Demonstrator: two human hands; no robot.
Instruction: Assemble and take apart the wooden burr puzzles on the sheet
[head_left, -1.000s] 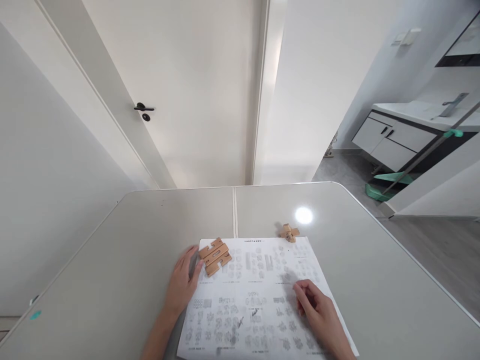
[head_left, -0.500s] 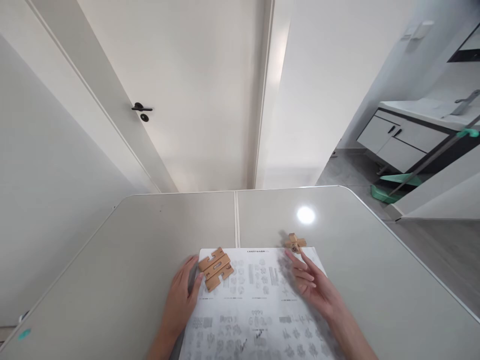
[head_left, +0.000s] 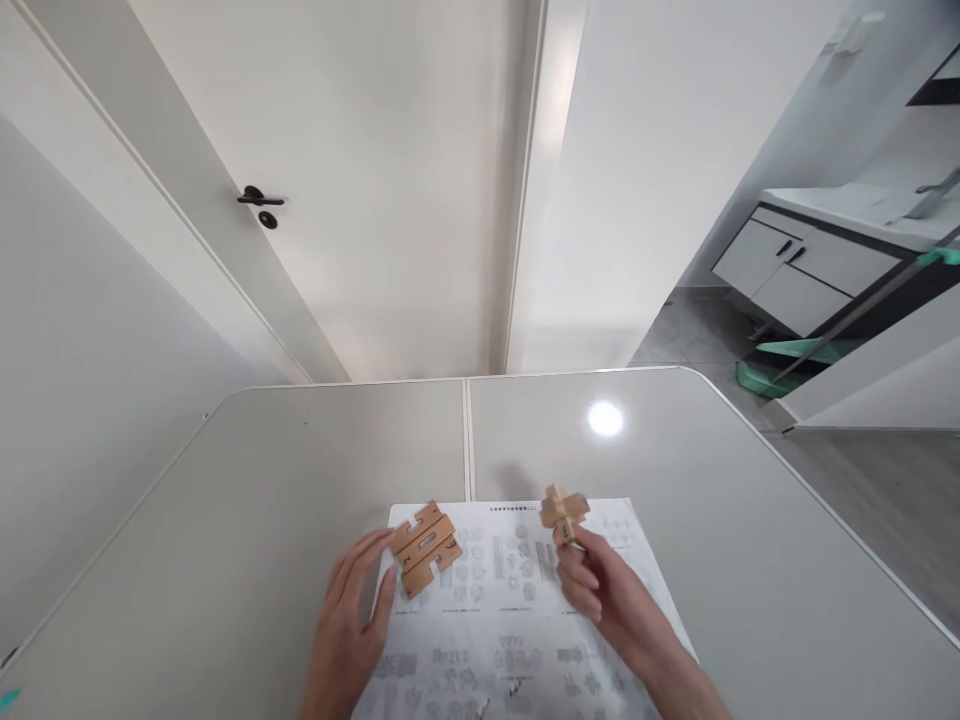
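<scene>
Near left: the left hand [head_left: 352, 612] is spread and loosely curved, holding nothing; its fingertips are at the left edge of the notched wooden slats [head_left: 417, 549], contact uncertain. Near right: the right hand [head_left: 609, 590] grips the wooden cross [head_left: 562, 508] by its near arm between thumb and fingers, above the far part of the printed sheet [head_left: 480, 622]. The slats lie flat, side by side, on the sheet's far left corner.

Half a second ago the cross rested at the sheet's far right edge with the right hand at it; it has since been lifted and brought left and nearer. The left thumb, previously against the slats, now stands apart from them. The slats remain in that corner.

Beyond the table [head_left: 322, 455] stands a closed door [head_left: 397, 220]. Far right: a cabinet [head_left: 802, 268], fronts shut, contents hidden, carries a white basin [head_left: 862, 206]; the basin's interior cannot be made out. A green dustpan [head_left: 759, 380] sits on the floor, nearer than the cabinet.
</scene>
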